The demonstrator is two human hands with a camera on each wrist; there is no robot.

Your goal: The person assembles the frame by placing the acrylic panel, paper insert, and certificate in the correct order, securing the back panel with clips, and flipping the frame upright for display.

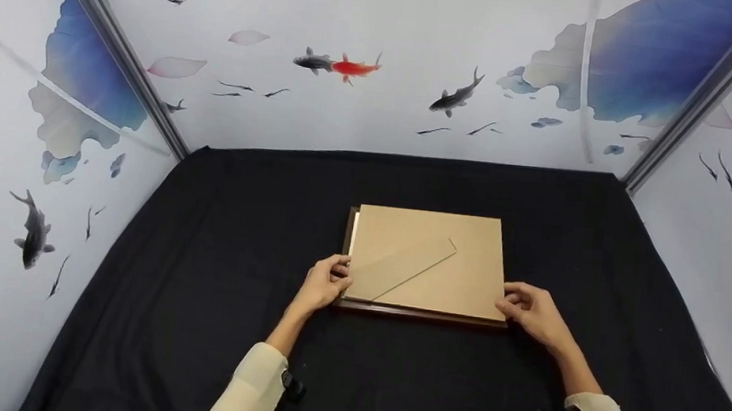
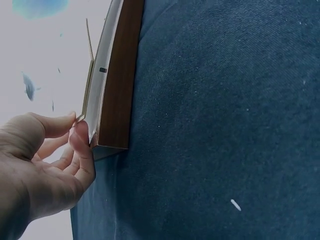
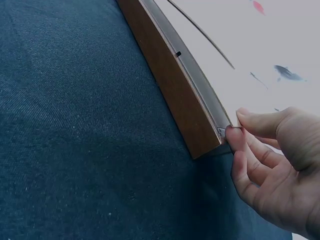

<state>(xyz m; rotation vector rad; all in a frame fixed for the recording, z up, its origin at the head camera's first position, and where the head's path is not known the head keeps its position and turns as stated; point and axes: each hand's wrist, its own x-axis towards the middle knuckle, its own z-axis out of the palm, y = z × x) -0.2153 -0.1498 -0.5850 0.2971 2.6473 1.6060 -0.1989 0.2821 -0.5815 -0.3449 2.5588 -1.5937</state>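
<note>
A brown picture frame (image 1: pixel 423 314) lies face down on the black cloth, with a tan backing board (image 1: pixel 429 236) over it. Slightly raised from the board's face is an easel leg (image 1: pixel 410 261), seen as a slanted strip. My left hand (image 1: pixel 324 282) pinches the board's left edge between thumb and fingertips. At the right edge, near the front corner, my right hand (image 1: pixel 531 312) pinches the board too. Both wrist views show the board just above the frame's dark wooden side (image 2: pixel 120 75), with a small dark tab (image 3: pixel 178 54) on the rim. What lies under the board is mostly hidden.
Black cloth (image 1: pixel 240 222) covers the table around the frame. White panels (image 1: pixel 386 115) painted with fish and leaves stand at the back and both sides, joined by grey metal posts (image 1: pixel 129 56). A small white fleck (image 2: pixel 235 204) lies on the cloth.
</note>
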